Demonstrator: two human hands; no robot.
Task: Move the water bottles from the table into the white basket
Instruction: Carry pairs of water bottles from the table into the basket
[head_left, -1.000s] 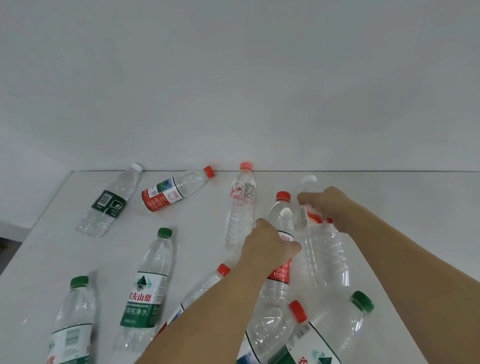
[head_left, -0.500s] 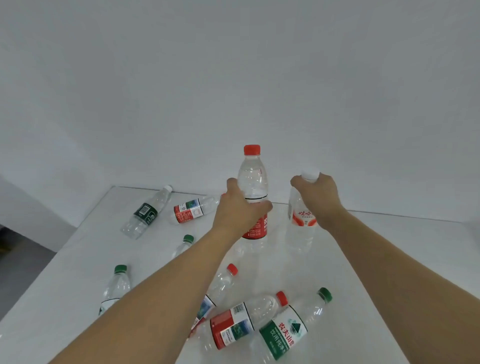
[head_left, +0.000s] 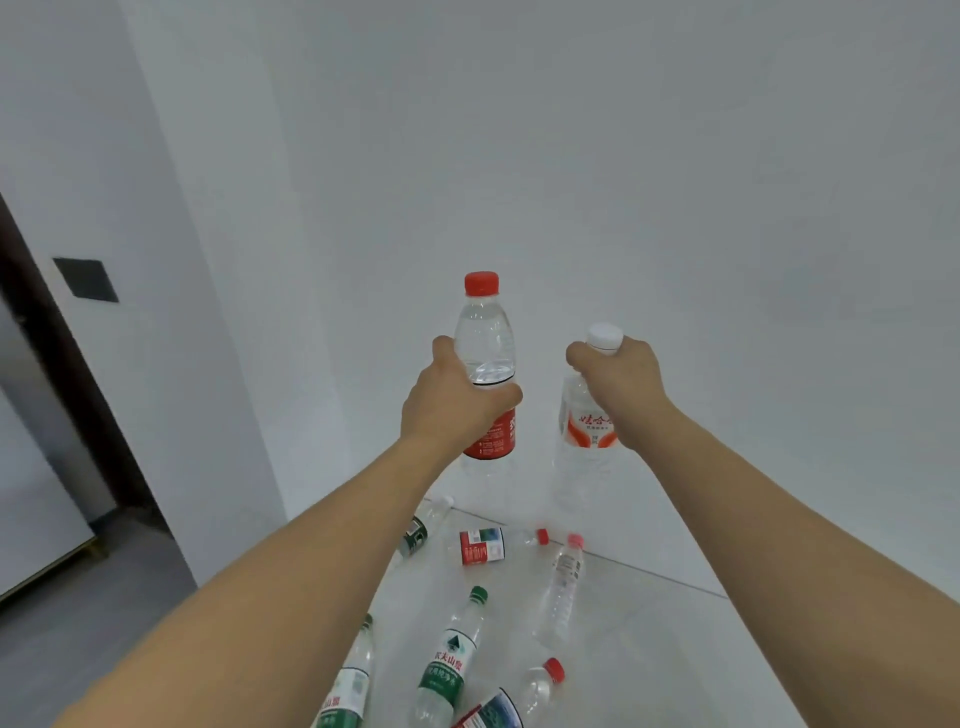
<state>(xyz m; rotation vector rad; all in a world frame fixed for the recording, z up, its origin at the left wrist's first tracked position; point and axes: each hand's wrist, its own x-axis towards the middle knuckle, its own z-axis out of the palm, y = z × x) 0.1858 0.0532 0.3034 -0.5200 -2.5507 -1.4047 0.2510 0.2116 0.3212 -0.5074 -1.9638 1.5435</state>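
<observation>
Above the white surface (head_left: 649, 649) strewn with lying bottles, by bare white walls, the left hand (head_left: 452, 402) grips a red-capped bottle (head_left: 485, 332), the right hand (head_left: 621, 379) a white-capped bottle (head_left: 584, 441).

Green-labelled bottle (head_left: 445, 670), lying on the table: white characters "农夫山泉" above smaller, unreadable lines. White-capped bottle (head_left: 587, 431), label: red characters "娃哈", the rest hidden behind the right hand (head_left: 621, 384). Other bottle labels: print too small or blurred to read.
</observation>
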